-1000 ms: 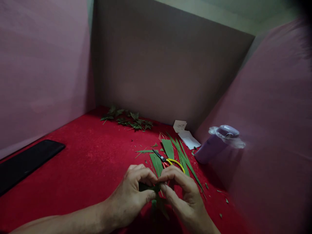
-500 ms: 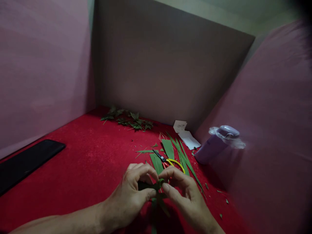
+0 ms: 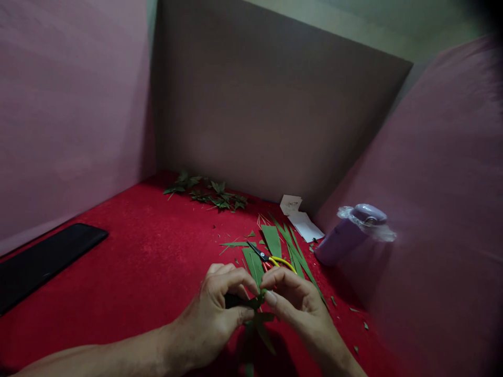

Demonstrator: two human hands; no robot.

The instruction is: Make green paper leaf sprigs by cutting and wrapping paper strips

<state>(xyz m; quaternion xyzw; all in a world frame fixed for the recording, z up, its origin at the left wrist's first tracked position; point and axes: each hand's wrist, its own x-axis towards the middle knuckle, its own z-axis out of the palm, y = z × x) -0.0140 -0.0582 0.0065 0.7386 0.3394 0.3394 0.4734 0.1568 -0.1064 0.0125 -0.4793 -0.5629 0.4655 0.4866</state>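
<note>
Between the fingertips of both hands is a folded green leaf [image 3: 256, 302], with pointed ends hanging below toward the red cloth. My left hand [image 3: 220, 303] pinches it from the left with thumb and fingers. From the right, my right hand [image 3: 296, 303] grips its tip between thumb and forefinger. Part of the leaf is hidden behind the fingers. Just beyond my hands lies a pair of scissors [image 3: 262, 255] with black blades and yellow and red handles. Cut green leaf pieces [image 3: 271, 239] and long narrow leaf strips [image 3: 296, 246] lie around it.
Leafy sprigs [image 3: 222, 196] rest at the back of the red cloth [image 3: 149, 272]. White paper cards [image 3: 305, 226] lie at the back right, near a purple bottle [image 3: 346, 238] with clear plastic around its top. A black flat object [image 3: 51, 262] is at left. Walls enclose three sides.
My right fingertips have shifted slightly on the leaf, and the rolled loop at its top now looks smaller. The hanging ends have swung a little. The view has moved very slightly.
</note>
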